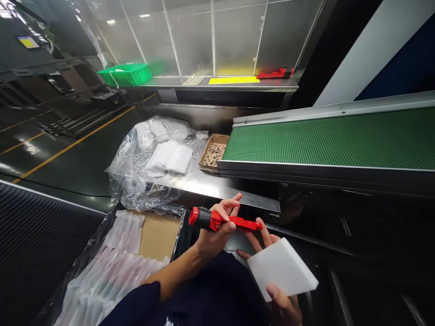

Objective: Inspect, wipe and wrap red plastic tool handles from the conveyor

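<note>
A red and black part (238, 222) lies slantwise in front of my body, its round black and red end to the left. My left hand (217, 228) is closed on it between thumb and fingers. My right hand (283, 301) grips a flat white packet (280, 267), thumb on the near face and other fingers behind it. One right fingertip is at the narrow right end of the red part. Beyond my hands, a stack of white sheets or bags (171, 156) rests on clear plastic (127, 174).
A carton (159, 235) with wrapped pieces stands lower left. Small dark bits fill a cardboard tray (214, 151) beside the green conveyor (326, 140). The back shelf (170, 84) bears a green bin (127, 74), yellow pieces (234, 80) and a red part (276, 73).
</note>
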`<control>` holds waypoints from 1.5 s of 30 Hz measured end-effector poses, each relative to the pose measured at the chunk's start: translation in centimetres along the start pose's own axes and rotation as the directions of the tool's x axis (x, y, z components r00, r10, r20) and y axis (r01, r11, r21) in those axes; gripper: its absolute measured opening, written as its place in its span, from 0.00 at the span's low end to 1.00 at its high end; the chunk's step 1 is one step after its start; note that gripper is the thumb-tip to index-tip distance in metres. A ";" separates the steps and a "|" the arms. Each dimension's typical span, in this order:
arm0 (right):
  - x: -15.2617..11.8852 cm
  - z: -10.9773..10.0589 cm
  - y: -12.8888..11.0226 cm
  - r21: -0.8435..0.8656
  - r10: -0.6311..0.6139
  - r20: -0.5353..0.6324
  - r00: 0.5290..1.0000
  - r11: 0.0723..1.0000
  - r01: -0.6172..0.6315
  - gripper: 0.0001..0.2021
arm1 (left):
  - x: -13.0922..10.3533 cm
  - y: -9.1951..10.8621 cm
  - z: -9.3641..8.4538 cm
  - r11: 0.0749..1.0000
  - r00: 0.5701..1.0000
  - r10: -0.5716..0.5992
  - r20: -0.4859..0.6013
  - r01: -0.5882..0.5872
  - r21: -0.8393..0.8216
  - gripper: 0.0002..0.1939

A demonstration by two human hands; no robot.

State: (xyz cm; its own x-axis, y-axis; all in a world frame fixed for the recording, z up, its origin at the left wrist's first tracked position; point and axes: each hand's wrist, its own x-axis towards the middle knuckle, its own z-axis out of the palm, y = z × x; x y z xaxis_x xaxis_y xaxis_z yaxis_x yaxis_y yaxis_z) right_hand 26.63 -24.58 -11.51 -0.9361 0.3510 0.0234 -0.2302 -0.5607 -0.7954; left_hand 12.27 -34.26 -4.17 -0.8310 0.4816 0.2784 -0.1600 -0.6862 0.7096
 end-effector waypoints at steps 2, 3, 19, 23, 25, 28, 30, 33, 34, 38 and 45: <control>0.5 -0.1 -0.1 -0.012 -0.043 0.037 0.998 0.999 0.044 0.38 | 0.0 -0.2 -0.2 0.980 0.996 0.058 0.071 -0.070 0.185 0.04; 0.9 -0.1 -0.2 -0.013 -0.037 0.049 0.998 0.999 0.038 0.38 | -0.1 -0.2 -0.4 0.949 0.991 0.061 0.119 -0.094 0.302 0.04; 5.1 -1.3 -5.8 -0.111 0.196 -0.114 0.974 0.972 -0.208 0.22 | -3.2 0.3 -3.2 0.703 0.671 -0.709 0.220 0.698 0.136 0.46; 5.4 -1.0 -6.2 -0.256 0.189 -0.078 0.979 0.945 -0.203 0.23 | -2.6 0.1 -3.9 0.496 0.494 -0.825 0.276 0.866 -0.065 0.35; 5.7 -0.8 -6.2 -0.366 0.154 -0.036 0.987 0.917 -0.157 0.26 | -2.3 0.1 -4.0 0.449 0.448 -0.843 0.298 0.891 -0.072 0.32; 5.9 -0.8 -6.1 -0.533 0.044 0.011 0.999 0.845 -0.031 0.32 | -2.1 0.3 -3.5 0.464 0.473 -0.848 0.239 0.880 -0.096 0.20; 5.8 -1.0 -5.8 -0.661 -0.067 -0.009 0.998 0.749 0.044 0.38 | -2.0 0.6 -2.9 0.461 0.481 -0.854 0.198 0.876 -0.139 0.17; 5.2 -1.1 -5.4 -0.858 -0.295 -0.062 0.953 0.504 0.100 0.40 | -1.7 1.0 -2.4 0.450 0.479 -0.864 0.155 0.873 -0.189 0.20; 4.9 -0.9 -5.3 -0.901 -0.354 -0.047 0.934 0.419 0.113 0.39 | -1.6 1.1 -2.4 0.462 0.491 -0.859 0.142 0.865 -0.194 0.20; 4.0 0.7 -5.0 -0.947 -0.388 0.176 0.905 0.186 0.263 0.31 | -1.7 0.7 -2.6 0.551 0.574 -0.806 0.142 0.817 -0.171 0.22; 4.1 2.9 -4.7 -0.884 -0.304 0.452 0.839 -0.025 0.467 0.21 | -2.6 -0.1 -3.0 0.603 0.605 -0.796 0.016 0.795 -0.060 0.35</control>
State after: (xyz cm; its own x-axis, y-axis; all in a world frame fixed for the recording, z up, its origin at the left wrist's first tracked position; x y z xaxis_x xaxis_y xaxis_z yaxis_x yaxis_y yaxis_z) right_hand 23.13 -22.67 -5.93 -0.8352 0.1265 0.5352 -0.1961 0.8408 -0.5047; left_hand 12.88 -37.11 -6.87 -0.3668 0.8464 -0.3860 -0.7896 -0.0638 0.6103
